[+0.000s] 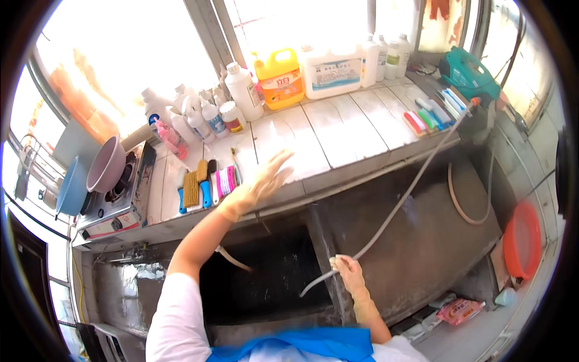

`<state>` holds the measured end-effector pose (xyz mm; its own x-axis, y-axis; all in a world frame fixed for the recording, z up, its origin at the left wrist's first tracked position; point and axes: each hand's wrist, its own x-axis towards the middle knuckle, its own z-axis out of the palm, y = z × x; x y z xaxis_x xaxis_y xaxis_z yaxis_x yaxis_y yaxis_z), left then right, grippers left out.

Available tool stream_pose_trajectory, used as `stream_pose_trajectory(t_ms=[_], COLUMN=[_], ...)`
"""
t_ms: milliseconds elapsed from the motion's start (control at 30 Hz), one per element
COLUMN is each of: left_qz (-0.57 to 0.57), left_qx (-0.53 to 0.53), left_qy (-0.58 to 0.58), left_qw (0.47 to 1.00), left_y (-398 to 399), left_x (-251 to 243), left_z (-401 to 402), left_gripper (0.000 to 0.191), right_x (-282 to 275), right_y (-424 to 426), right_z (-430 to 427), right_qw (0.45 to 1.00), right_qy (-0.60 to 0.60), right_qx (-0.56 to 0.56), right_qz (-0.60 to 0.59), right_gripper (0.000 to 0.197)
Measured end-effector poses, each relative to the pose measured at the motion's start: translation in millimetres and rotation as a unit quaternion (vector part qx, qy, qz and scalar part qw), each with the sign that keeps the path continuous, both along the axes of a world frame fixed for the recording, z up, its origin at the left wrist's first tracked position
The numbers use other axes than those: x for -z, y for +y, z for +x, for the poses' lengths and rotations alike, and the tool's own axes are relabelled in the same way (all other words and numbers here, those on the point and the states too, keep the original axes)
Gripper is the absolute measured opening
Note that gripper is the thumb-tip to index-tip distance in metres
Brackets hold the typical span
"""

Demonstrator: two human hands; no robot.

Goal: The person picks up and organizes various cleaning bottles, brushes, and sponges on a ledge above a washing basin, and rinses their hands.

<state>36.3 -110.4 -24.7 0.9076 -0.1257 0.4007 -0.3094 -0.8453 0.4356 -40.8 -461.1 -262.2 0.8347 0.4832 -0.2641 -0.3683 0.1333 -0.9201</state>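
Note:
My right hand (351, 273), in a pale translucent glove, grips a grey hose (401, 199) close to its free end. The hose end hangs over a dark basin (271, 289), and the rest runs up to the right towards an orange fitting (475, 101). My left hand (260, 183), gloved the same way, is raised over the front edge of the white tiled counter (289, 135) with its fingers apart and nothing in it. Close to its left lie several brushes, among them a blue-handled brush (206, 192), a pink and white striped pad (225, 182) and a toothbrush (235, 165).
Along the window stand several bottles, a yellow jug (280, 83) and a white canister (334, 74). A gas stove (113, 199) carrying a mauve basin (106, 165) is at the left. At the right are a teal machine (468, 74) and a red-orange basin (522, 240).

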Motion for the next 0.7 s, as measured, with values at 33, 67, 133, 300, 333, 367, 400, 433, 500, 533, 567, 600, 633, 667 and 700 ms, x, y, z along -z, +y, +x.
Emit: stream_pose_trajectory(t_ms=[33,67,133,300,333,367,400,433,500,533,567,600,633,667,700], left_qz=[0.053,0.089,0.118,0.082,0.080,0.062,0.045,0.044,0.029,0.031,0.051,0.071,0.074,0.124,0.173], left_qx=[-0.044,-0.078,-0.113,-0.264,-0.268,-0.262,-0.257,-0.258,-0.257,-0.258,-0.256,-0.253,-0.251,-0.245,-0.236], left_qy=[0.007,-0.005,-0.022,0.094,0.094,0.071,0.048,0.049,0.022,0.027,0.008,-0.010,-0.008,0.000,0.011], left_qw=[0.998,0.993,0.986,0.956,0.955,0.960,0.964,0.964,0.966,0.965,0.965,0.965,0.965,0.962,0.956], left_y=[9.4,29.5,58.9,97.1,101.7,102.3,102.9,103.1,103.2,104.5,104.9,104.9,104.8,102.5,98.9], left_x=[-0.5,12.7,23.2,29.0,32.2,35.0,37.0,38.4,43.4,46.7,46.0,45.4,44.8,35.8,29.5], left_z=[41.0,79.4,147.3,213.0,214.9,216.1,217.1,218.5,217.7,214.7,212.6,210.3,208.1,202.8,195.9], left_gripper=[0.051,0.051,0.052,0.049,0.049,0.047,0.045,0.045,0.042,0.042,0.040,0.038,0.038,0.036,0.035], right_x=[-9.7,-19.1,-21.9,-26.4,-29.3,-33.0,-35.5,-37.9,-47.9,-49.8,-46.3,-45.4,-45.8,-46.2,-44.8], right_y=[1.6,3.2,-2.2,-17.5,-15.8,-13.6,-11.1,-7.5,5.1,10.2,16.9,21.2,25.5,32.8,37.5], right_z=[1.0,1.4,7.2,26.8,31.4,34.2,38.1,44.9,55.4,57.3,59.1,59.3,59.9,60.4,60.6], right_qw=[1.000,1.000,1.000,0.997,0.997,0.995,0.993,0.992,0.994,0.996,0.998,0.998,0.999,0.999,0.999], right_qy=[0.002,0.003,-0.007,0.005,0.003,0.005,0.007,-0.019,-0.012,-0.009,-0.004,-0.001,-0.005,-0.009,0.000], right_qx=[0.008,0.012,0.016,0.071,0.067,0.088,0.108,0.104,0.083,0.062,0.056,0.057,0.048,0.039,0.041], right_qz=[-0.007,-0.013,-0.013,-0.044,-0.045,-0.040,-0.035,-0.061,-0.066,-0.070,-0.040,-0.037,-0.025,-0.008,-0.003], right_gripper=[0.030,0.031,0.031,0.030,0.030,0.030,0.030,0.026,0.027,0.029,0.029,0.029,0.029,0.029,0.029])
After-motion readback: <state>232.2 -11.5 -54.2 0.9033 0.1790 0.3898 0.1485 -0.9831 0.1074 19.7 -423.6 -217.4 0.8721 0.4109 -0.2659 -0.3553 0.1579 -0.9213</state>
